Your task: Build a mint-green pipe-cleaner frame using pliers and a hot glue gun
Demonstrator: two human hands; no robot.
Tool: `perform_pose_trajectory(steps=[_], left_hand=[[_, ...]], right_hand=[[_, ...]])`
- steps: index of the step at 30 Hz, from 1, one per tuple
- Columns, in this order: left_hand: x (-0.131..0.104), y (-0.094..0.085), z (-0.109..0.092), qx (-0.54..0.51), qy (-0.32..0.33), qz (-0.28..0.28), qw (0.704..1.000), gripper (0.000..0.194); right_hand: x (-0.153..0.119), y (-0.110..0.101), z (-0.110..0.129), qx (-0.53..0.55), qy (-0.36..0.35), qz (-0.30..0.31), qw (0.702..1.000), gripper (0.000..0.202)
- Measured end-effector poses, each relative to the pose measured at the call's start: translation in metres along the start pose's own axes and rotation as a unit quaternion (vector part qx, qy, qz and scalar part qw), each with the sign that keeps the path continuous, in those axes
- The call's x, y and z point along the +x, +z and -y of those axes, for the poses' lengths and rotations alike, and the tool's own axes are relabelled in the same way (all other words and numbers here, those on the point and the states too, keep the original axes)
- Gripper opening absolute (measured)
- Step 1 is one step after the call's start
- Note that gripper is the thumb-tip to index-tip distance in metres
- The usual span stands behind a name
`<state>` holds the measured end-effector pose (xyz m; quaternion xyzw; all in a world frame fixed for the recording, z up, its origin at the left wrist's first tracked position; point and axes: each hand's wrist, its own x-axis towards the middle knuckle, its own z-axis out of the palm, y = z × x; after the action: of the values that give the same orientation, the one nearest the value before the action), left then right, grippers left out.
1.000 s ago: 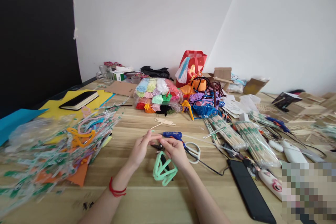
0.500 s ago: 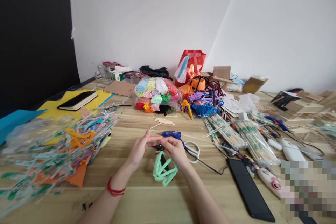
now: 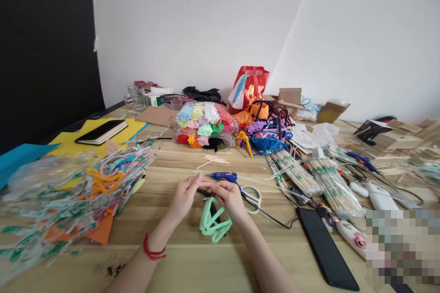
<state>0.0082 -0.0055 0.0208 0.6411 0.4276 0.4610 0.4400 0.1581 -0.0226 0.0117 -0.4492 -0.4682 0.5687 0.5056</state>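
My left hand (image 3: 185, 194) is closed, with a short pale green tip of pipe cleaner (image 3: 197, 171) showing just beyond its fingers. My right hand (image 3: 229, 198) pinches with thumb and fingers, its tips meeting those of the left. Below the right hand hangs an angular frame of bent mint-green pipe cleaner (image 3: 215, 222). The exact spot being pinched is hidden by the fingers. Dark-handled pliers or cutters (image 3: 215, 213) lie partly covered behind the frame. Just past the hands rests a blue glue gun (image 3: 224, 176), beside white-handled scissors (image 3: 252, 199).
Plastic wrappers (image 3: 68, 210) and loose pipe cleaners spread over the left side. A bag of coloured pipe cleaners (image 3: 205, 124) lies at the back, with a red bag (image 3: 252, 84) behind. Bundled wooden sticks (image 3: 333, 187) and a black phone (image 3: 326, 247) lie to the right.
Slightly more of the green tip shows above my left fingers. My left wrist has shifted a little to the right, and the green frame stays almost where it was.
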Motion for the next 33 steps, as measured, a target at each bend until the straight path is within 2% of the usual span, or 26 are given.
perform_pose_trajectory(steps=[7,11,13,18,21,24,29,33], left_hand=[[0.0007,0.0014,0.0074,0.023,0.006,-0.037,0.999,0.041],[0.0023,-0.0013,0.0068,0.023,-0.006,-0.027,0.999,0.043],[0.0018,-0.0018,0.0056,0.049,0.019,-0.023,0.998,0.044],[-0.0035,-0.0004,0.0046,0.148,0.144,-0.013,0.978,0.036],[-0.0056,0.0001,0.0047,0.162,0.178,-0.013,0.971,0.033],[-0.0054,0.0007,0.0041,0.147,0.162,-0.018,0.976,0.036],[-0.0031,0.0018,0.0025,0.106,0.094,-0.032,0.989,0.042],[-0.0023,0.0008,0.0042,0.112,0.090,-0.034,0.989,0.043]], right_hand=[[0.0009,0.0013,-0.0034,-0.001,0.007,0.005,1.000,0.029],[0.0009,0.0032,-0.0061,-0.008,0.008,0.013,1.000,0.035],[0.0011,0.0044,-0.0070,-0.008,0.007,0.022,1.000,0.039],[0.0032,0.0044,-0.0092,-0.012,-0.004,0.012,1.000,0.044],[0.0036,0.0029,-0.0094,-0.010,-0.007,0.004,1.000,0.041],[0.0025,0.0015,-0.0080,-0.007,-0.005,0.005,1.000,0.037],[0.0019,-0.0003,-0.0063,-0.005,-0.003,-0.003,1.000,0.032],[0.0032,0.0006,-0.0075,0.002,0.006,0.002,1.000,0.037]])
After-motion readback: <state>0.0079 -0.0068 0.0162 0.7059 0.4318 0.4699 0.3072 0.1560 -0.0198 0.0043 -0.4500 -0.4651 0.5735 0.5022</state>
